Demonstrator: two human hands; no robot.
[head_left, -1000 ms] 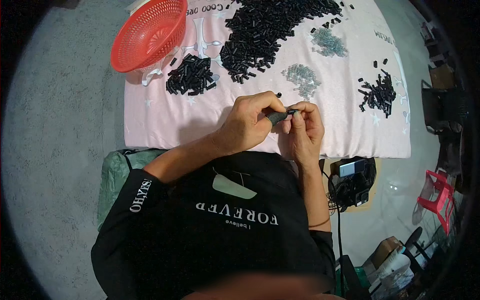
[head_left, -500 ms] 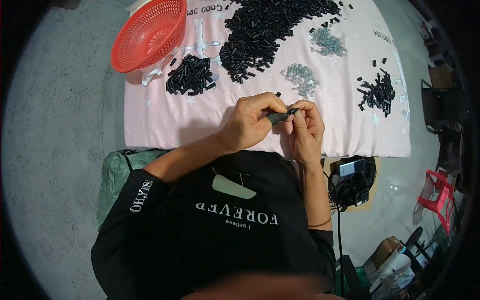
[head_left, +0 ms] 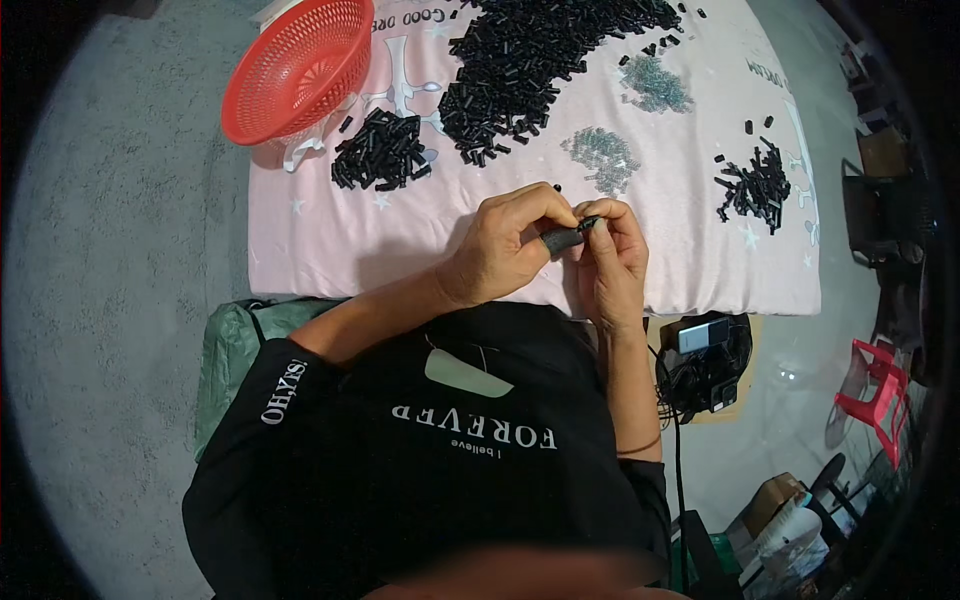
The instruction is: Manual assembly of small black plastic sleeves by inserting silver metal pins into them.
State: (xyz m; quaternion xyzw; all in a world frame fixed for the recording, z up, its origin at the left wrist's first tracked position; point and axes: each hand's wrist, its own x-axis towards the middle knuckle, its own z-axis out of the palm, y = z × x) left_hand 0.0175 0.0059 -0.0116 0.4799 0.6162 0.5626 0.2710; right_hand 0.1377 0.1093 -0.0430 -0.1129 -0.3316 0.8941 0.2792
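Observation:
Over the near edge of the pink cloth my two hands meet, fingertips together. My left hand (head_left: 500, 245) is closed in a pinch, with a dark cover on its thumb. My right hand (head_left: 617, 262) pinches from the other side. Between them is a small black tube-like piece (head_left: 589, 223), gripped by both and partly hidden by the fingers. Just beyond lies a scatter of tiny clear pieces (head_left: 603, 160). One loose black piece (head_left: 557, 188) rests beside my left fingers.
A big heap of black pieces (head_left: 510, 75) covers the far middle. Smaller black piles lie left (head_left: 380, 152) and right (head_left: 757, 190). More clear bits (head_left: 656, 85) sit farther back. A red basket (head_left: 238, 118) stands at the far left; a pink-red stool (head_left: 880, 390) is on the floor.
My left thumb has shifted slightly to the right and turned against the black piece. My right hand has barely moved; the piles are unchanged.

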